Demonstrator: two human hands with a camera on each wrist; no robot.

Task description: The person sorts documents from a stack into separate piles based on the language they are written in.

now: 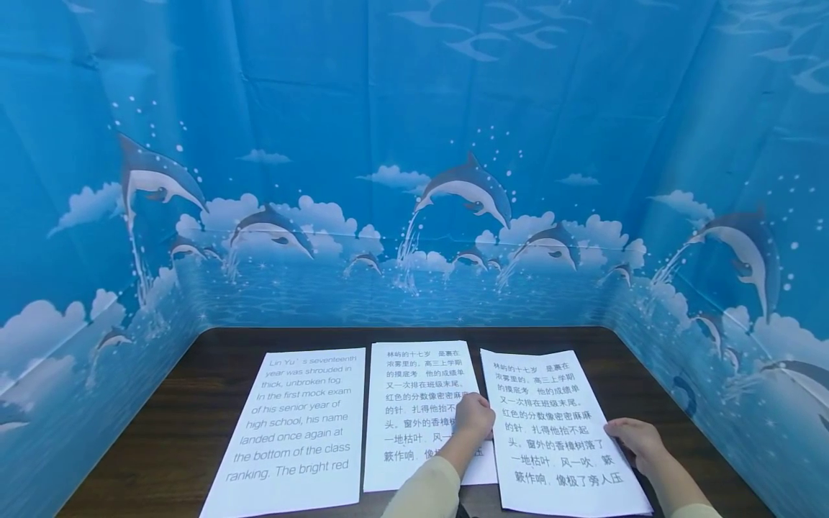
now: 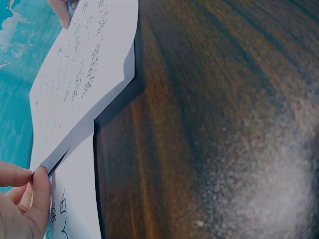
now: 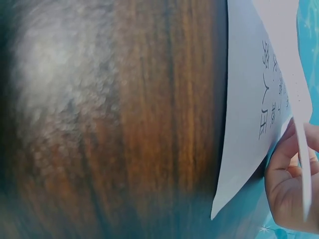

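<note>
A white sheet with printed Chinese text is held up at the right of the head view, its near end close over the table. My left hand pinches its left edge between thumb and finger, overlapping the middle sheet, which bears the same text. At the opposite edge, my right hand grips the held sheet. In the left wrist view the held paper slants over another page. The right wrist view shows the raised paper edge at my right fingers, with printed paper beside it.
To the left lies a sheet with large English text. All the paper is on a dark wood-grain table. A blue curtain printed with dolphins and clouds encloses the table's back and sides.
</note>
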